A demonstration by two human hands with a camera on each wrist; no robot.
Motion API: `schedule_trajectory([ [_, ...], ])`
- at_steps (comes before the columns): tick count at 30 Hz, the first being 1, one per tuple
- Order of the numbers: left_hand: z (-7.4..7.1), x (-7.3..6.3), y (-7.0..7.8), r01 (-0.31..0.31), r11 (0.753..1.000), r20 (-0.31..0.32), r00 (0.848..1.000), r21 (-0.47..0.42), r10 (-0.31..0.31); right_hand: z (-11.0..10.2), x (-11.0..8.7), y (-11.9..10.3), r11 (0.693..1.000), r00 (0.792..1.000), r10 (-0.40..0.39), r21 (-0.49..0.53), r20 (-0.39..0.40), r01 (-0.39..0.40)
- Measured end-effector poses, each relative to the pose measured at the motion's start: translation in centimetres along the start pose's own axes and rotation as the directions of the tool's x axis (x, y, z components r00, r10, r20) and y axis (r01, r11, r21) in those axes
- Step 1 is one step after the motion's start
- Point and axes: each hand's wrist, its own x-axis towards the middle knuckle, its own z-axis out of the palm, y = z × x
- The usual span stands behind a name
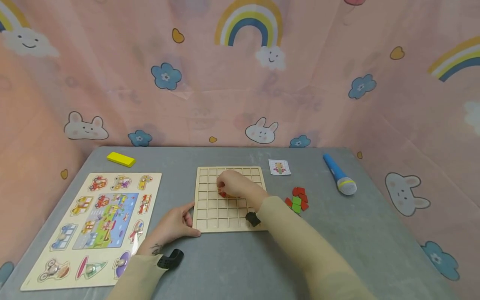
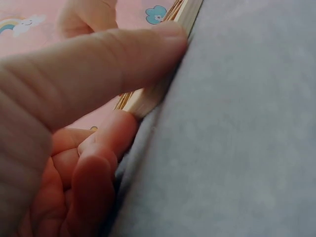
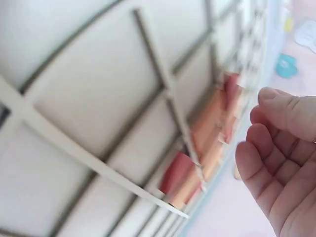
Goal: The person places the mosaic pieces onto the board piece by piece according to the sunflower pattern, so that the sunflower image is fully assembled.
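A wooden grid board [image 1: 210, 221] lies in the middle of the table. My left hand [image 1: 174, 223] holds its near left corner, thumb at the front edge and bent fingers along the side. In the left wrist view the thumb [image 2: 98, 66] presses against the board's edge [image 2: 190, 15]. My right hand [image 1: 236, 183] is over the middle of the board, its fingers loosely bent. Nothing shows between its fingertips in the right wrist view, where the right hand [image 3: 281, 153] is beside red tiles [image 3: 178, 173] and orange tiles [image 3: 206, 129] set in the grid.
Red tiles [image 1: 299, 191] and green tiles [image 1: 296, 204] lie loose to the board's right. Behind them is a small picture card [image 1: 279, 167], with a blue toy microphone [image 1: 339, 175] farther right. A vehicle knob puzzle [image 1: 95, 229] and a yellow block [image 1: 121, 159] occupy the left side.
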Motion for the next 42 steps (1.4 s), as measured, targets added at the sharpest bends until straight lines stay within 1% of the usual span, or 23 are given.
schedule_trajectory([
  [3,0.0,-0.1,0.1,0.011,1.0,0.001,1.0,-0.003,-0.011,-1.2,-1.5,0.7,0.993,0.995,0.026,0.114,-0.091,-0.015],
  [5,0.0,-0.1,0.1,0.015,1.0,0.0,1.0,0.001,-0.015,-2.0,-3.0,1.6,0.983,0.986,0.064,0.179,-0.154,-0.036],
  [8,0.1,-0.1,0.3,0.016,1.0,-0.003,1.0,0.012,-0.016,-3.1,-5.5,3.8,0.967,0.961,0.158,0.233,-0.225,-0.104],
  [10,0.1,-0.1,0.4,0.015,1.0,-0.003,1.0,0.023,-0.015,-3.3,-7.3,5.9,0.957,0.943,0.213,0.25,-0.255,-0.149],
  [12,0.1,-0.1,0.5,0.02,0.999,-0.004,1.0,0.03,-0.02,-3.3,-8.9,8.2,0.948,0.933,0.26,0.249,-0.248,-0.198],
  [15,0.2,-0.1,0.5,0.031,0.999,-0.008,0.999,0.039,-0.031,-2.9,-11.0,11.1,0.938,0.934,0.313,0.208,-0.17,-0.277],
  [17,0.2,-0.2,0.4,0.041,0.998,-0.011,0.999,0.037,-0.04,-2.5,-12.0,12.4,0.926,0.929,0.356,0.167,-0.098,-0.337],
  [18,0.2,-0.2,0.3,0.043,0.998,-0.012,0.999,0.038,-0.042,-2.2,-12.5,12.9,0.92,0.923,0.378,0.134,-0.07,-0.367],
  [21,0.2,-0.2,0.2,0.043,0.998,-0.011,0.999,0.037,-0.042,-1.5,-13.5,13.7,0.897,0.899,0.436,0.087,-0.027,-0.433],
  [25,0.2,-0.2,0.1,0.038,0.999,-0.009,0.999,0.034,-0.038,-0.9,-14.1,13.8,0.862,0.863,0.505,0.053,-0.001,-0.505],
  [29,0.2,-0.2,0.2,0.042,0.999,-0.01,0.999,0.032,-0.042,-0.8,-14.2,13.6,0.838,0.839,0.544,0.055,-0.013,-0.543],
  [31,0.3,-0.2,0.2,0.043,0.999,-0.011,0.999,0.033,-0.042,-0.9,-14.2,13.6,0.833,0.834,0.551,0.077,-0.027,-0.548],
  [33,0.3,-0.2,0.3,0.043,0.998,-0.013,0.999,0.035,-0.043,-1.1,-14.3,13.3,0.818,0.823,0.567,0.146,-0.036,-0.557],
  [35,0.3,-0.2,0.3,0.042,0.998,-0.013,0.999,0.036,-0.042,-1.5,-14.2,12.7,0.808,0.819,0.57,0.224,-0.063,-0.545],
  [37,0.3,-0.1,0.3,0.041,0.998,-0.011,0.999,0.041,-0.041,-1.8,-14.0,11.6,0.786,0.808,0.582,0.315,-0.09,-0.532],
  [39,0.3,-0.1,0.4,0.044,0.998,-0.01,0.999,0.042,-0.044,-1.9,-13.3,10.3,0.765,0.799,0.588,0.408,-0.128,-0.498],
  [40,0.3,-0.1,0.4,0.046,0.998,-0.009,0.999,0.042,-0.045,-1.7,-12.9,9.5,0.752,0.795,0.591,0.452,-0.139,-0.48],
  [41,0.3,-0.1,0.4,0.045,0.998,-0.008,0.999,0.043,-0.044,-1.5,-12.4,8.7,0.733,0.792,0.593,0.504,-0.144,-0.457],
  [42,0.3,-0.1,0.4,0.044,0.998,-0.007,0.999,0.042,-0.043,-1.2,-11.8,7.9,0.705,0.788,0.599,0.559,-0.141,-0.436],
])
